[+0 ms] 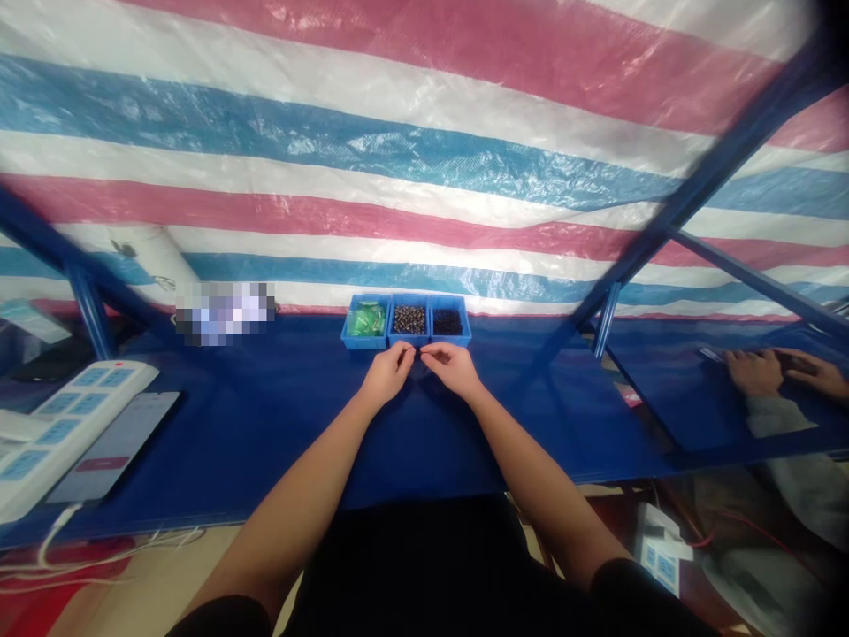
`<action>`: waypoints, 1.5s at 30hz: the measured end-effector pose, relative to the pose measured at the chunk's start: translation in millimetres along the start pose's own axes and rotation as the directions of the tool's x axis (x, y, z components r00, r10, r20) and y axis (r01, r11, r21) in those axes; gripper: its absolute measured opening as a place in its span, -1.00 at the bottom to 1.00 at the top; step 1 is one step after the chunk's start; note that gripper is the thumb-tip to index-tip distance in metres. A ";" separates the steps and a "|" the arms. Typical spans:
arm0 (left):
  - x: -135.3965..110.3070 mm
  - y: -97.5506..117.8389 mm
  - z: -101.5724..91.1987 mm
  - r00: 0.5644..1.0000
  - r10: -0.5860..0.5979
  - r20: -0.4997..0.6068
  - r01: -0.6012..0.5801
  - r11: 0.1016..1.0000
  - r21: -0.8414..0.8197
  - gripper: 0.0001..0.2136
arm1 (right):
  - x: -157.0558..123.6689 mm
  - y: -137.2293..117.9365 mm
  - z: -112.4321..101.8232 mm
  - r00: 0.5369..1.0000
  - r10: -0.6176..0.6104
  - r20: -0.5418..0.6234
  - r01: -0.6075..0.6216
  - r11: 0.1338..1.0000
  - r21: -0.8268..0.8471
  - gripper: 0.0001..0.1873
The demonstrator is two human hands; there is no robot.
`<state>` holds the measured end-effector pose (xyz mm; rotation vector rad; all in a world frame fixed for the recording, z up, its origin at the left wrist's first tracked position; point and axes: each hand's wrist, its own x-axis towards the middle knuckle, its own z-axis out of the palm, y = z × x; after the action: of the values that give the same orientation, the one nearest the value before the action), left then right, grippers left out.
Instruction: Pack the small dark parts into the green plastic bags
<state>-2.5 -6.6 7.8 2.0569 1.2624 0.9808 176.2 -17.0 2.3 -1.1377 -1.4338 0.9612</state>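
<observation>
Dark clothing (431, 566) on the wearer fills the near edge, well short of the middle bin (417, 338). That bin stands on the blue table (252, 442), holding small brassy-dark pieces (409, 319). Close on its left: left bin (363, 342), green packets (366, 319) inside. Close on its right: right bin (455, 340), black pieces (447, 322). The row's long axis runs side to side, across the line of reach.

Left hand (388, 373) and right hand (452, 365) meet nearly tip to tip just short of the middle bin, so it lies straight beyond the fingertips. Neither hand is clearly nearer. Each has thumb and forefinger drawn together; whether a small piece sits between them cannot be told.

Farther out: phone (123, 442) and power strip (80, 402) well left of the middle bin, the strip cut off by the frame. Left of the bin too, a pixelated patch (225, 314) masks some object. Well right, a co-worker's hands (756, 372), blurred, their work unreadable. Behind the bin hangs striped sheeting (398, 212).
</observation>
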 end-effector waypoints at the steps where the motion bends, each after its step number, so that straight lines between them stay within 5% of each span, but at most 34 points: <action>1: -0.1 0.2 0.1 1.000 0.002 0.004 -0.002 1.000 -0.008 -0.70 | 0.3 0.8 -0.3 1.000 -0.003 -0.005 0.003 1.000 -0.001 -0.70; 45: -0.5 0.4 0.9 0.998 0.055 -0.043 -0.056 0.998 -0.022 -0.72 | -1.0 -7.1 -1.5 0.999 -0.007 -0.039 0.009 0.999 0.043 -0.69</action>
<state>-1.7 -7.3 7.5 2.0735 1.2158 1.0646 176.6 -19.6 9.2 -1.1120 -1.3792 0.9556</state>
